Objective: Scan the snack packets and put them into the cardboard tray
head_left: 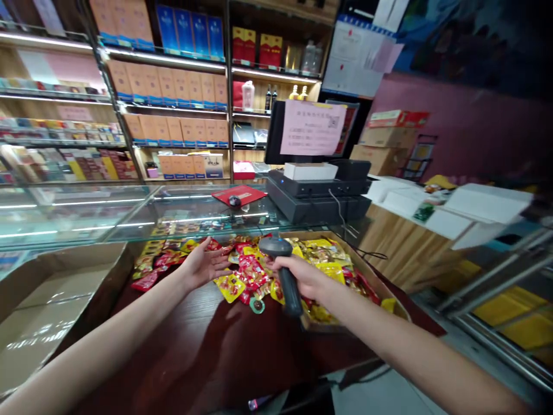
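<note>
My right hand grips a black handheld barcode scanner by its handle, the rounded head pointing away from me. Fingers apart and palm turned partly up, my left hand hovers by the pile and holds nothing. Between and beyond both hands lies a heap of small red and yellow snack packets on the dark red-brown table. A round green-edged packet lies at the near edge of the heap. Right of the scanner, a shallow cardboard box holds more yellow and gold packets, partly hidden by my right forearm.
A cardboard box stands at the left. Behind the packets runs a glass counter bearing a red mouse pad, a mouse and a cash register. Shelves of boxed goods line the back. White boxes sit at right.
</note>
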Available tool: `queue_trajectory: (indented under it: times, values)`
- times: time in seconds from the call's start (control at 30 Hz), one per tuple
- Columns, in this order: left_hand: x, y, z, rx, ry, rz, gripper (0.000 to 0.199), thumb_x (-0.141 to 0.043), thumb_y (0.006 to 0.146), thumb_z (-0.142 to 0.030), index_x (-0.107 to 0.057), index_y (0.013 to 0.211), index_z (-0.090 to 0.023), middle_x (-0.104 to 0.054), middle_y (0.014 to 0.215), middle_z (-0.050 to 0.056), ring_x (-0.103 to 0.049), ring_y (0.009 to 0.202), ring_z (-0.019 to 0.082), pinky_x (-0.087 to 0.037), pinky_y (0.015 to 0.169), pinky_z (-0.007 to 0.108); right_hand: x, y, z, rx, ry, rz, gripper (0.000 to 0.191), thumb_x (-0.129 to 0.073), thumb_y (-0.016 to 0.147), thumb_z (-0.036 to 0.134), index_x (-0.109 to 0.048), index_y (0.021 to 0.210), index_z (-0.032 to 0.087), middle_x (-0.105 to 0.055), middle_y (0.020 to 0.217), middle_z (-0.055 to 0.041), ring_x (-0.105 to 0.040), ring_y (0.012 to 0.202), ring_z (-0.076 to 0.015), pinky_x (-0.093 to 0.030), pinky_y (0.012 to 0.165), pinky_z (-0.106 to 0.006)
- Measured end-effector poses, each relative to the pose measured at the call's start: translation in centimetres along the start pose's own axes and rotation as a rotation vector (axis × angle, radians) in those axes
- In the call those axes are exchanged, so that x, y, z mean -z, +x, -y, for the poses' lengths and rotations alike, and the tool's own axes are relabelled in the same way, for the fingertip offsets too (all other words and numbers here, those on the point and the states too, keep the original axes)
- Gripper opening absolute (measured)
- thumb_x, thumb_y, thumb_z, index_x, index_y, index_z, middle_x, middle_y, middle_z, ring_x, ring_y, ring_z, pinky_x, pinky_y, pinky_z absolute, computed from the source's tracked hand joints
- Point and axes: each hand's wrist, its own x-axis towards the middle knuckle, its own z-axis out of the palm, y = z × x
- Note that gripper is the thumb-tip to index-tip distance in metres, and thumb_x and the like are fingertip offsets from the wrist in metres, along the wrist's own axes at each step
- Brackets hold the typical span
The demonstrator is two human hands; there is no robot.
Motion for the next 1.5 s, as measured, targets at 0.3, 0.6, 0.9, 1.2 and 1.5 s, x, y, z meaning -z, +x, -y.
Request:
queue_trajectory:
  times: [0.3,0.6,0.9,1.2,1.5]
  values:
    - [6.6,-0.1,2.0,0.025,-0.113,-0.124,0.066,-0.043,0.082,-0.054,-0.034,0.13,-0.009,-0.046,0.121,0.023,-0.048,0.115,0.036,-0.045,0.086,0.055,-8.3,5.1,-4.3,-0.157,0.074,0.084,0.015,-0.054,0.058,0.009,-0.062,0.071,0.012,-0.056,0.055,0.0011,-0.044,0.045,-0.0074,-0.036,0.044,-0.019]
    - [6.6,0.7,5.3,0.059,-0.04,-0.072,0.058,-0.036,0.085,-0.054,-0.039,0.128,-0.015,-0.049,0.126,0.017,-0.045,0.118,0.029,-0.037,0.092,0.059,-9.0,8.5,-6.4,-0.123,-0.034,-0.037,0.008,-0.056,0.058,0.006,-0.054,0.056,0.014,-0.046,0.042,0.0039,-0.04,0.039,-0.0078,-0.033,0.041,-0.02]
    - [6.9,1.5,4.7,0.09,0.084,-0.057,0.05,-0.042,0.084,-0.053,-0.045,0.118,-0.016,-0.052,0.125,0.014,-0.046,0.118,0.026,-0.035,0.093,0.058,-8.2,9.3,-6.4,-0.223,0.041,0.032,0.012,-0.05,0.064,0.005,-0.053,0.056,0.013,-0.054,0.048,0.0009,-0.047,0.043,-0.0071,-0.038,0.046,-0.018]
    - [6.7,2.9,5.8,0.101,0.285,0.089,0.035,-0.063,0.076,-0.041,-0.058,0.098,-0.014,-0.067,0.094,0.011,-0.065,0.081,0.022,-0.05,0.074,0.035,-10.0,8.0,-6.4,-0.242,0.157,0.15,0.013,-0.047,0.063,0.004,-0.057,0.061,0.012,-0.063,0.059,-0.003,-0.057,0.054,-0.0089,-0.047,0.059,-0.019]
    - [6.9,3.2,6.2,0.004,0.243,0.101,0.034,-0.072,0.068,-0.014,-0.06,0.1,-0.014,-0.068,0.097,0.012,-0.067,0.084,0.022,-0.051,0.077,0.032,-8.1,7.7,-7.1,-0.018,0.16,0.017,0.014,-0.055,0.059,0.009,-0.063,0.07,0.013,-0.059,0.056,0.0012,-0.049,0.048,-0.0073,-0.04,0.05,-0.019]
